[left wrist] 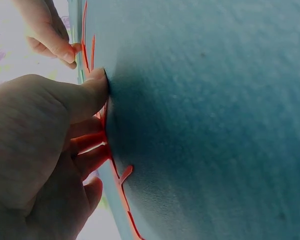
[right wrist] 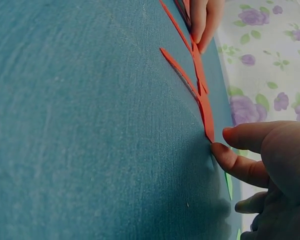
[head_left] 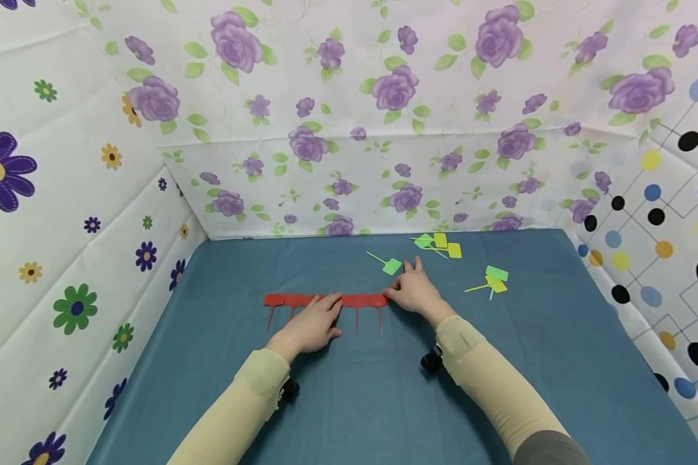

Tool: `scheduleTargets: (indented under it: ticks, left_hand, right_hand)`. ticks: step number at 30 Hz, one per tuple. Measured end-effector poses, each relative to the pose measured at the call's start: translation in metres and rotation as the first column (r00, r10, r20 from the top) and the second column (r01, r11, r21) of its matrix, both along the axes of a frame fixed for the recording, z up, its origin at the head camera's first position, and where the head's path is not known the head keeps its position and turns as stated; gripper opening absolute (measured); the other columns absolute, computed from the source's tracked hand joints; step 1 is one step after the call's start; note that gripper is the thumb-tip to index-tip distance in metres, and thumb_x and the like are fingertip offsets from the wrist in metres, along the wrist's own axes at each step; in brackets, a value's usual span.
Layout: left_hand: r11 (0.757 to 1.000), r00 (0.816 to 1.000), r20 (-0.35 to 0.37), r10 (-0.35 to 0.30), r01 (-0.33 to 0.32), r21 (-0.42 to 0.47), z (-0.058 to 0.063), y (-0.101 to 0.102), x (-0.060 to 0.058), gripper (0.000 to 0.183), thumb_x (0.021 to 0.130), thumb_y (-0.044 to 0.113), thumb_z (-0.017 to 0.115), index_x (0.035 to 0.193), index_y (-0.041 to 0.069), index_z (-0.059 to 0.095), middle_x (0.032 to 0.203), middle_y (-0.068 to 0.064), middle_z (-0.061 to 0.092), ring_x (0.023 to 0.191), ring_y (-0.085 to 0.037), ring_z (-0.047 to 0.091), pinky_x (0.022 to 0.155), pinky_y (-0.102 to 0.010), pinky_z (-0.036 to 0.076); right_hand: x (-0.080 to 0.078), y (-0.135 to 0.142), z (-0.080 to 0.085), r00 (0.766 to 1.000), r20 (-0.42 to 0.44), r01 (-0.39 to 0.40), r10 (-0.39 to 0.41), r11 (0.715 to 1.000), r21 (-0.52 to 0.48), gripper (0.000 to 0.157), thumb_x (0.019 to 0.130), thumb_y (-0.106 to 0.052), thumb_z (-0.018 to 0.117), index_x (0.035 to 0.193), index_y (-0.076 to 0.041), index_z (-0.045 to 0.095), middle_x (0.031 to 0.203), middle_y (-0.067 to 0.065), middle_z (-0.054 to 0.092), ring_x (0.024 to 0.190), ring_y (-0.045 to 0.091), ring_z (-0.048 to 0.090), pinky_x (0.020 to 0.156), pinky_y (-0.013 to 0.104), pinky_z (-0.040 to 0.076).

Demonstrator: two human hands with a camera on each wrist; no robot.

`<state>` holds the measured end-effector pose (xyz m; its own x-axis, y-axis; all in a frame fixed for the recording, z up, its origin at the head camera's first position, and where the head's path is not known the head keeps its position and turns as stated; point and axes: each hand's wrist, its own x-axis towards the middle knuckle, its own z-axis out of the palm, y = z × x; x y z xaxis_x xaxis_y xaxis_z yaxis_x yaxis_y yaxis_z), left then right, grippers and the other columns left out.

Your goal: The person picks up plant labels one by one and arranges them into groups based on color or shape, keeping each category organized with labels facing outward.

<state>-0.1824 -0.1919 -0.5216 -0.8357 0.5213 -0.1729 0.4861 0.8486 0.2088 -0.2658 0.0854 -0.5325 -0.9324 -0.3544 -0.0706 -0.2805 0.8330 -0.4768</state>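
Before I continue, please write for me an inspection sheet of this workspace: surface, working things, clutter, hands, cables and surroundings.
Surface: plain blue table.
Working things: row of red tags, side by side, stems toward the person; partly hidden under the left hand.
Clutter: single green tag beyond the row; yellow-green pile near the back edge; second pile farther right.
Hands: left rests on the row; right hand touches its right end. Each wrist carries a black device.
Cables: nothing seen.
Surroundings: purple-rose sheet behind, daisy-patterned sheet left, dotted sheet right.
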Motion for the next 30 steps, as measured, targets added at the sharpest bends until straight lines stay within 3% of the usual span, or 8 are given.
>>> scheduleTargets:
  ticks: [7,14,22,30]
  left_hand:
    - [1.000,1.000,0.001,0.000,0.000,0.003,0.005,0.001,-0.002,0.071,0.106,0.033,0.070,0.162,-0.001,0.043,0.171,-0.017,0.034,0.158,-0.033,0.033,0.133,-0.051,0.018]
    - [1.000,1.000,0.009,-0.011,0.011,0.004,0.009,0.000,-0.011,0.056,0.112,0.029,0.061,0.158,0.000,0.051,0.167,-0.016,0.042,0.155,-0.032,0.040,0.133,-0.053,0.016]
    - [0.991,0.999,0.023,0.037,-0.040,0.127,0.011,0.001,-0.026,0.036,0.114,0.020,0.056,0.143,0.001,0.068,0.151,-0.015,0.060,0.145,-0.030,0.053,0.133,-0.058,0.013]
    - [0.973,0.995,0.056,0.080,-0.090,0.211,0.015,0.003,-0.032,0.030,0.113,0.017,0.057,0.132,0.002,0.075,0.142,-0.013,0.066,0.140,-0.030,0.057,0.134,-0.056,0.010]
  right_hand:
    - [0.001,0.003,0.001,1.000,-0.006,0.004,-0.004,1.000,-0.028,0.043,0.105,-0.036,0.071,0.068,-0.014,0.073,0.162,0.041,0.031,0.159,0.056,0.005,0.128,0.065,0.022]
    - [0.001,0.006,-0.001,0.999,-0.015,0.027,-0.028,0.997,-0.066,0.028,0.104,-0.033,0.073,0.088,-0.013,0.083,0.164,0.039,0.031,0.160,0.053,0.005,0.129,0.064,0.021]
    - [0.003,0.009,0.001,0.999,-0.007,0.045,-0.046,0.995,-0.085,0.023,0.104,-0.032,0.074,0.091,-0.014,0.080,0.165,0.039,0.028,0.160,0.053,0.000,0.127,0.065,0.027]
    - [0.004,0.011,0.004,0.999,-0.013,0.048,-0.049,0.996,-0.078,0.022,0.105,-0.030,0.073,0.093,-0.012,0.080,0.165,0.039,0.029,0.160,0.054,0.001,0.127,0.065,0.025]
